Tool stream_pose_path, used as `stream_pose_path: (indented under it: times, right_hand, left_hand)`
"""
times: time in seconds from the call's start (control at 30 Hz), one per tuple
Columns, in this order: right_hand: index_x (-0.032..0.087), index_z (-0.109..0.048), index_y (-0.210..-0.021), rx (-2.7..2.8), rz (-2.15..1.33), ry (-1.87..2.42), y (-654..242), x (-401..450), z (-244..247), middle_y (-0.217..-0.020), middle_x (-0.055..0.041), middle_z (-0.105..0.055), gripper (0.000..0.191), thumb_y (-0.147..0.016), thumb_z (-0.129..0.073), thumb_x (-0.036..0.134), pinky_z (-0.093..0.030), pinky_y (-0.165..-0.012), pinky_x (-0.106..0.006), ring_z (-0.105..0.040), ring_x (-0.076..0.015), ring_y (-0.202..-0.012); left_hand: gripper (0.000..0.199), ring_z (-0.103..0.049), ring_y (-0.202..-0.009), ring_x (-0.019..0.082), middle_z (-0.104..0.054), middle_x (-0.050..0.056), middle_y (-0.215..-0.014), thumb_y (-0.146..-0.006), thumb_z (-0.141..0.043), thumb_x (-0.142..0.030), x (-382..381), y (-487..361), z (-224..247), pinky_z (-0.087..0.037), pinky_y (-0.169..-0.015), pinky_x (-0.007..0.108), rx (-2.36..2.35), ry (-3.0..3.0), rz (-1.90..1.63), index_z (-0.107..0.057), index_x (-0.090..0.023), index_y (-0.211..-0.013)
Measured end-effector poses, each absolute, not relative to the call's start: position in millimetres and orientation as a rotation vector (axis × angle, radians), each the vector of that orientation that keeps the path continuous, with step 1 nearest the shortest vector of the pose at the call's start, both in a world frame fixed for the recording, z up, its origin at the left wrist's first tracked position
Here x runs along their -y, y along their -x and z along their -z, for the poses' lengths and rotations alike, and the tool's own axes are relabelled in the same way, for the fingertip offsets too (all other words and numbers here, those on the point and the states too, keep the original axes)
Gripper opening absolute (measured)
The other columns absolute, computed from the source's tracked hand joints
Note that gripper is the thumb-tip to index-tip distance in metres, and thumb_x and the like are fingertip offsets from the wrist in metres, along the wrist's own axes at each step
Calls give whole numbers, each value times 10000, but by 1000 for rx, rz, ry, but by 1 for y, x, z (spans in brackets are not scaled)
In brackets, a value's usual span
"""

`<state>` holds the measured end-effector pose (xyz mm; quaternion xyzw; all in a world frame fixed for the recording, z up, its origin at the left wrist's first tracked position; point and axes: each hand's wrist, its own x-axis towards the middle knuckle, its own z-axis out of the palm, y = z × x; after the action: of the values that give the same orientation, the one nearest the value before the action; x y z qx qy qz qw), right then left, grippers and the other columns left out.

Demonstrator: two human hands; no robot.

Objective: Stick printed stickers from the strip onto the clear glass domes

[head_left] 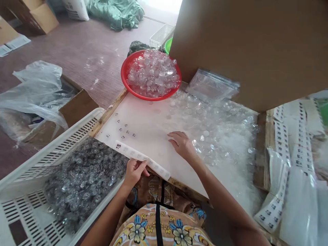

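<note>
My left hand (135, 171) pinches the near edge of a white sticker strip (156, 168), with the thumb on top. The strip lies along the front edge of a white work board (151, 130), and one dark printed figure shows at its far left end. Over the middle of the board, my right hand (182, 145) has its thumb and fingertips slightly apart, with nothing visible between them. Right of that hand, many small clear round discs (205, 133) are scattered. A few small dark printed figures (123, 130) dot the board's left part.
A red basin (125, 82) heaped with clear discs stands at the board's far edge. At left, a white slotted crate (51, 150) holds many printed discs. A large cardboard sheet (246, 51) rises behind; sticker sheets (279, 171) hang at right. A clear plastic box (212, 85) lies at the back.
</note>
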<state>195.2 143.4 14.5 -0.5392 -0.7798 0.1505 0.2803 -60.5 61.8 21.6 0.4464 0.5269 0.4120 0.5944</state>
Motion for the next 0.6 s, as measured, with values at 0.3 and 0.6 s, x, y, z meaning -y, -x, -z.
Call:
stream_pose_path:
  times: [0.3, 0.6]
  right_hand:
    - [184, -670, -1064, 2153, -433, 1610, -211, -109, -11, -1055, -114, -643, 200, -903, -565, 127, -511, -831, -397, -580, -262, -954]
    - [150, -644, -1027, 2074, -397, 1653, -204, -113, -10, -953, -120, -660, 216, -940, -448, 128, -501, -773, -380, -594, -257, -884]
  left_hand:
    - [212, -610, -385, 154, -638, -19, -427, -850, -659, -375, -62, 60, -21, -464, -488, 239, -1303, -1075, -966, -633, -165, -829]
    - [218, -603, -364, 150, -627, -37, -423, -835, -672, -373, -62, 60, -17, -466, -484, 236, -1332, -1090, -1008, -629, -159, -845]
